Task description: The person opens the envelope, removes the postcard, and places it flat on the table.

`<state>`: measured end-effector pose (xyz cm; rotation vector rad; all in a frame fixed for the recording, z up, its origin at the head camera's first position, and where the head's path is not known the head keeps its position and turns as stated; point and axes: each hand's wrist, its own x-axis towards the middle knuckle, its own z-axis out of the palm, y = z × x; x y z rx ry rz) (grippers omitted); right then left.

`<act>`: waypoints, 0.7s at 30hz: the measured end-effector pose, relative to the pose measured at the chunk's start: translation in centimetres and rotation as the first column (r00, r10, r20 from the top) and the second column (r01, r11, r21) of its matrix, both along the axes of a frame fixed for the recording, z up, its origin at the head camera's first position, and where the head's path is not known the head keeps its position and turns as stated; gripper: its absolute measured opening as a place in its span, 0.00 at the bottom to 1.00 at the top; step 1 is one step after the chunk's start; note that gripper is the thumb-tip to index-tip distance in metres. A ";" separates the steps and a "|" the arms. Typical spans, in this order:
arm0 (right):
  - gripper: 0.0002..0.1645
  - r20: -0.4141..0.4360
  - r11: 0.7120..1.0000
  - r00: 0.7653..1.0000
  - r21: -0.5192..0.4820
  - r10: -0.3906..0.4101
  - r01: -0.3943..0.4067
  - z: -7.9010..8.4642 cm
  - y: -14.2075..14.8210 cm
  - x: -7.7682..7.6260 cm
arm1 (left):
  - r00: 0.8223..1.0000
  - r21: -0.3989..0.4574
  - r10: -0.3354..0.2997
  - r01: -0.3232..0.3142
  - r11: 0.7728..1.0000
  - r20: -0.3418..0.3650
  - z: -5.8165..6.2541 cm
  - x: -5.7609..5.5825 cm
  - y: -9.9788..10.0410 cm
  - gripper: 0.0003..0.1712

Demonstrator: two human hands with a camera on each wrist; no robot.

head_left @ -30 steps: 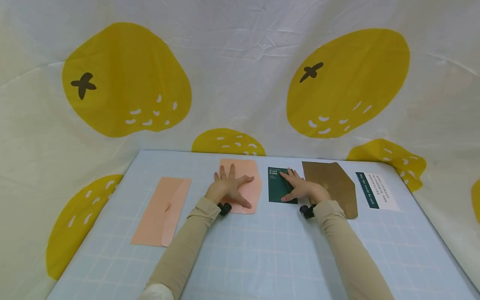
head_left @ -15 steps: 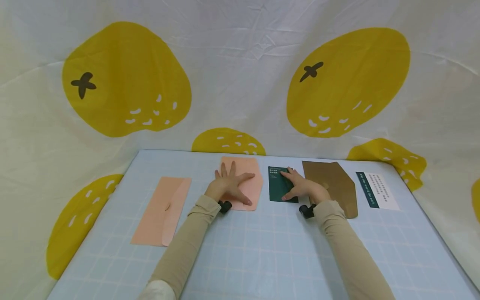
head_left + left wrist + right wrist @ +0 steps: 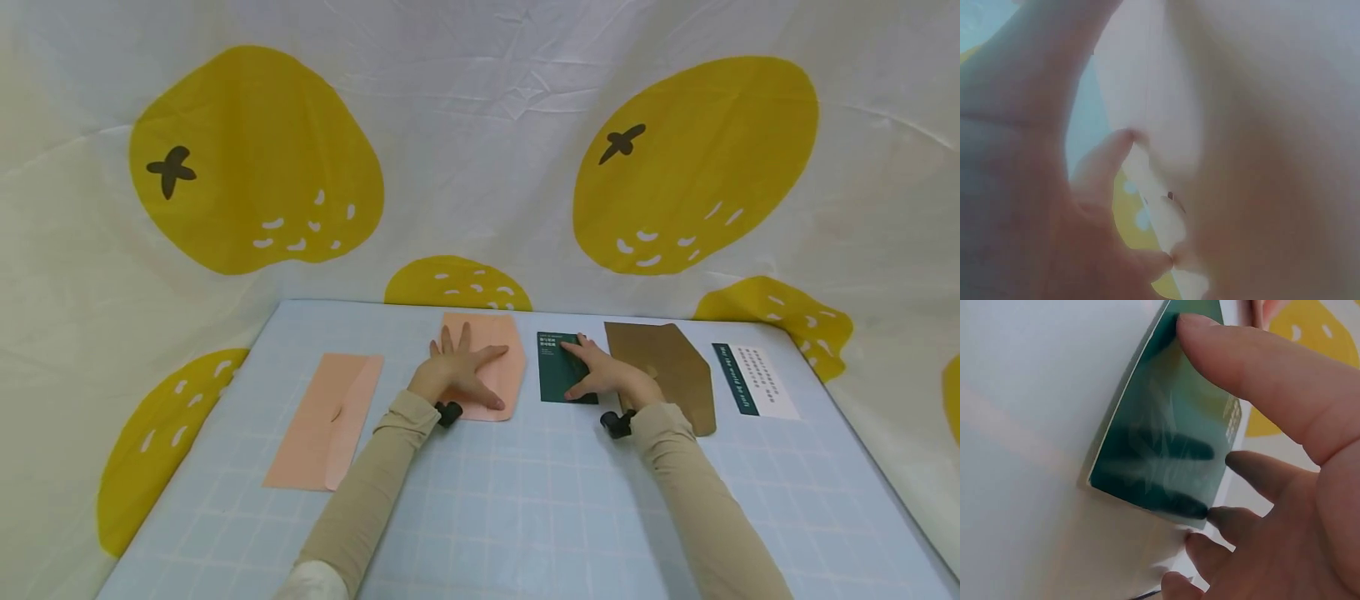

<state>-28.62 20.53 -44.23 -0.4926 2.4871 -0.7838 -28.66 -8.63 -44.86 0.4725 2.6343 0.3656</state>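
Observation:
My left hand (image 3: 453, 371) lies spread over a pink envelope (image 3: 506, 375) at the back middle of the table, its fingers straight and thumb near the lower right corner. Up close in the left wrist view, fingertips meet the envelope's pale surface (image 3: 1147, 81). To the right, a dark green card (image 3: 557, 375) with white print lies flat under my right hand (image 3: 611, 375). The thumb (image 3: 1235, 359) rests on the card's face in the right wrist view, while the index and middle fingertips reach its far edge. Neither hand is curled round anything.
A second pink envelope (image 3: 311, 425), with a flap along its right side, lies at the left. Under the right wrist is a brown envelope (image 3: 678, 367). A white card with a green band (image 3: 768, 383) sits at the far right. A fruit-print curtain (image 3: 480, 167) hangs behind.
The pink envelope under my left hand has slid slightly away from me. The green card has shifted a little away and to the right. Both hands hold nearly the same pose.

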 end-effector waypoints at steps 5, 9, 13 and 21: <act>0.59 0.002 1.000 1.000 0.004 0.006 -0.006 -0.1 0.0 0.1 | 1.000 0.009 -0.003 0.003 1.000 0.002 0.3 0.2 -0.1 0.61; 0.59 -0.007 1.000 1.000 0.026 0.013 -0.013 -0.4 0.0 0.0 | 1.000 0.017 0.007 -0.007 1.000 0.008 0.3 0.4 0.0 0.60; 0.59 -0.018 0.999 1.000 0.028 0.015 -0.015 -0.6 0.0 0.0 | 1.000 0.014 0.014 -0.014 1.000 -0.003 -0.1 0.4 0.2 0.60; 0.56 -0.017 1.000 1.000 0.015 -0.006 0.006 -0.1 0.2 0.4 | 1.000 0.014 0.004 -0.004 1.000 -0.003 0.2 0.6 0.1 0.60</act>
